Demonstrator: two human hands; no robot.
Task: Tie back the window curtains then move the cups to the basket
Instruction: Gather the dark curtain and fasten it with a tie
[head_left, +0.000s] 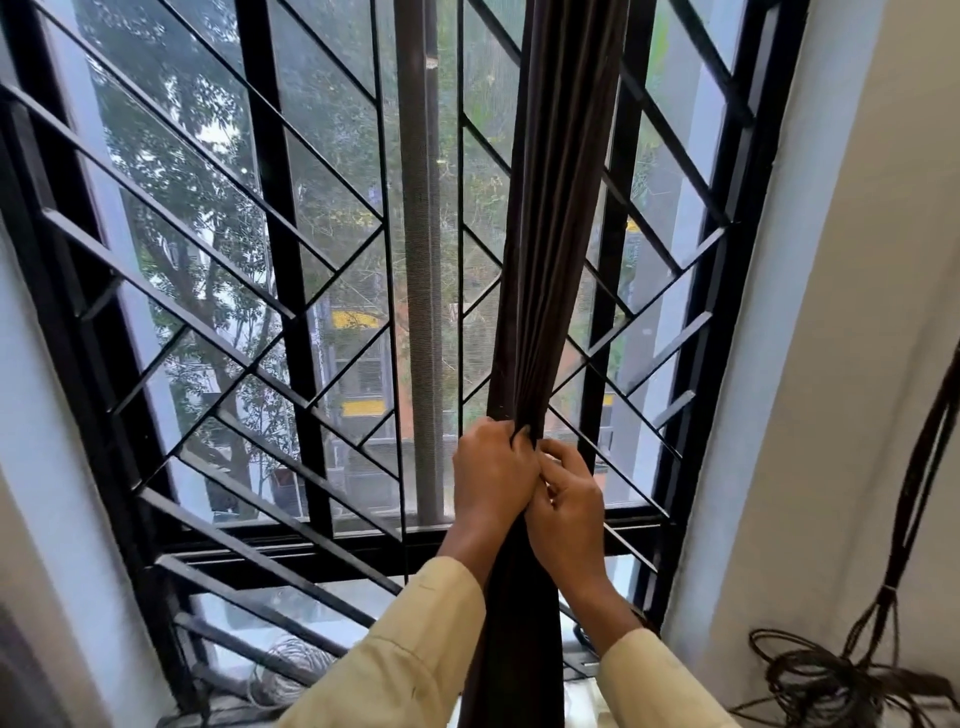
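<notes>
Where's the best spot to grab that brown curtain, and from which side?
Probably low down, where the curtain is bunched narrow: fingers can wrap round it there. Come from the room side, as the left hand and right hand do.

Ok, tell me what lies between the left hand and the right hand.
In the head view, the gathered dark curtain runs between the left hand and the right hand; both hands hold it in front of the window grille.
</notes>
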